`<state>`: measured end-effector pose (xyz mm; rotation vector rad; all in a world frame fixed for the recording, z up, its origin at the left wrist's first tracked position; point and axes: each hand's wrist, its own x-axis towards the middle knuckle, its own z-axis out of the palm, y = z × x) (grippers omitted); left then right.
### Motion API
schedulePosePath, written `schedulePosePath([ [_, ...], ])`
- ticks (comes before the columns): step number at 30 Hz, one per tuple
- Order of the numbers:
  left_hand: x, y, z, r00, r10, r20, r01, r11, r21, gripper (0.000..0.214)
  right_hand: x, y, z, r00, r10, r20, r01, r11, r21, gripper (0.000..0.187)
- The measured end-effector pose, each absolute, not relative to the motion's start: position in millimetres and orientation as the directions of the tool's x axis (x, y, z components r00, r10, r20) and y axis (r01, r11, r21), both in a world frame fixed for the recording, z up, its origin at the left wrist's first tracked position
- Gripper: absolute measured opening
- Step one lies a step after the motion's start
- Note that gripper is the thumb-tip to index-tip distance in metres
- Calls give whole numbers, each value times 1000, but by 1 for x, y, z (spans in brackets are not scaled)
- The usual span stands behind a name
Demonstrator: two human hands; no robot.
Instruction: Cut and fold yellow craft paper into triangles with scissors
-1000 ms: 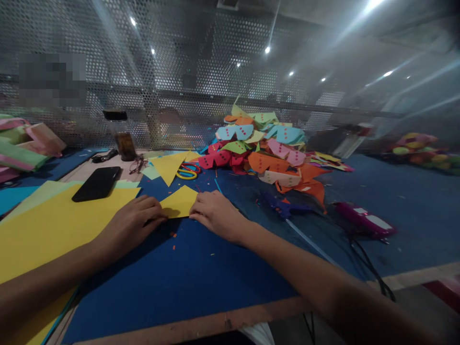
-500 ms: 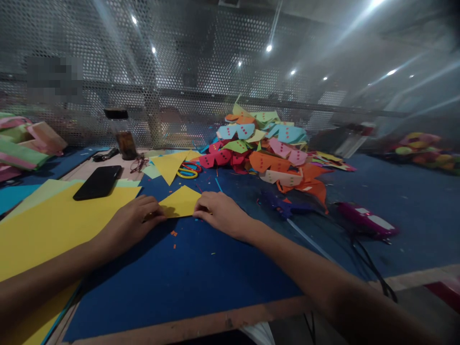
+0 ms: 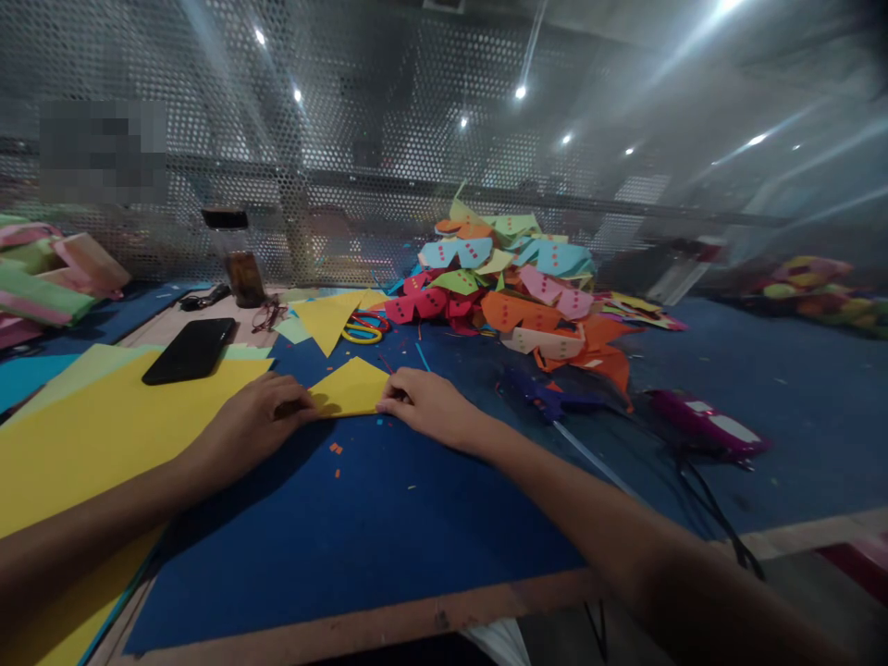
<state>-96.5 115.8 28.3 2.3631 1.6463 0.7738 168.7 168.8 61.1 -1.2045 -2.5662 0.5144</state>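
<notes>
A small folded piece of yellow paper (image 3: 352,388) lies on the blue mat (image 3: 361,536), its peak pointing away from me. My left hand (image 3: 267,412) pinches its left corner between thumb and fingers. At the right corner, my right hand (image 3: 423,402) has its fingertips pressed together on the paper. Just beyond it are a yellow paper triangle (image 3: 325,319) and scissors with yellow and red handles (image 3: 364,328). Large yellow sheets (image 3: 104,435) lie under and beside my left forearm.
A black phone (image 3: 191,351) rests on the sheets, with a lidded bottle (image 3: 242,268) behind. Folded paper shapes with red dots (image 3: 513,277) are heaped at the back. To the right lie a blue glue gun (image 3: 548,396), a purple device (image 3: 708,425) and cables (image 3: 718,513).
Both hands stay at the paper's corners. The fingers have shifted slightly, and the near edge of the paper lies flatter and a little farther from me.
</notes>
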Motion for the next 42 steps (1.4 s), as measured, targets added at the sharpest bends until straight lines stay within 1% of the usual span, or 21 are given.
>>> schedulePosePath([
  [7, -95, 115, 31, 175, 939, 296, 834, -301, 462, 29, 169, 170, 59, -584, 808, 74, 715, 556, -424, 18],
  [17, -96, 115, 33, 157, 946, 284, 848, -276, 453, 27, 170, 175, 54, -559, 825, 85, 735, 540, -409, 22],
  [24, -99, 116, 30, 179, 933, 312, 837, -312, 450, 25, 169, 175, 53, -560, 821, 109, 737, 554, -388, 21],
  [33, -99, 116, 31, 213, 926, 312, 846, -334, 416, 25, 174, 176, 57, -554, 830, 63, 764, 537, -358, 19],
  [42, -97, 114, 34, 237, 919, 316, 842, -356, 405, 22, 178, 177, 61, -531, 847, 29, 787, 506, -353, 17],
])
